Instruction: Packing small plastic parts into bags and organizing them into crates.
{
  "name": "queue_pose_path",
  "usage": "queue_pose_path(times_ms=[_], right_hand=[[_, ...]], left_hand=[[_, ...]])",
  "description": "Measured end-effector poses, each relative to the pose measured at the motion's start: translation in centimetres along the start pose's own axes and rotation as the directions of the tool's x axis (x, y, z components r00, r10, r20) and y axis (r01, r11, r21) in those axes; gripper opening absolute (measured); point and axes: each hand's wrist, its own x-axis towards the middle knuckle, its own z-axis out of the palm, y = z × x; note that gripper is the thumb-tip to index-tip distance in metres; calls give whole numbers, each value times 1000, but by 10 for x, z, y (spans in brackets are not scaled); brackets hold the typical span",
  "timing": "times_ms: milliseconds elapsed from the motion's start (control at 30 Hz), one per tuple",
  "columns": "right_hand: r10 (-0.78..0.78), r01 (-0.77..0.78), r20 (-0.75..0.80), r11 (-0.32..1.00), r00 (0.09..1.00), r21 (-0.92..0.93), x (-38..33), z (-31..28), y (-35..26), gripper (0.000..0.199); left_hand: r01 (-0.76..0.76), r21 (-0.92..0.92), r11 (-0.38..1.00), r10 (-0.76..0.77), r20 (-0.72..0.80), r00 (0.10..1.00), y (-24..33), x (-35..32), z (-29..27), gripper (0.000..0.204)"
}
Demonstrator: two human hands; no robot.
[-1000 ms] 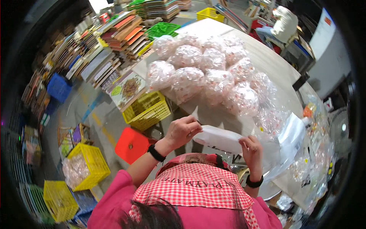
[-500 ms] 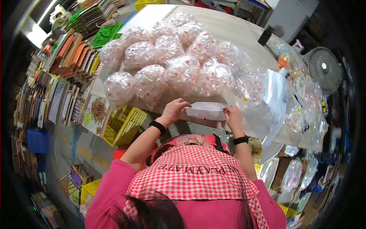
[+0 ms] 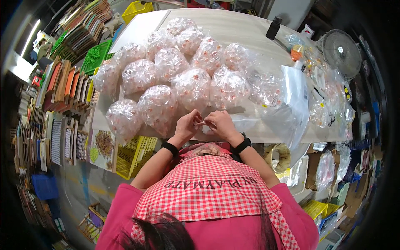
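At the near edge of the table my left hand and my right hand meet, fingertips close together. Both pinch the left end of a flat, translucent plastic bag. The rest of the bag lies on the tabletop, reaching out to the right from under my right hand. My fingers partly cover the pinched end. Just beyond my hands sit several puffed clear bags with small red-and-white pieces inside.
A white plastic sheet and a heap of clear packaging lie right, near a fan. A black bottle stands at the far edge. Left are a yellow crate, a green crate and stacked boards.
My right hand has moved left to meet my left hand. The bag, held stretched between them before, is now pinched at one end. The view has shifted slightly.
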Motion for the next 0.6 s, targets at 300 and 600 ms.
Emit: queue_pose_path(times_ms=[300,600], right_hand=[[145,-168,-137,971,980,-170,-67,-31,67,8],[347,-377,-202,916,916,-133,-83,-38,58,10]], left_hand=[[-48,141,989,50,-10,999,-47,3,-58,18],[21,219,975,-55,151,987,-25,26,-81,18]])
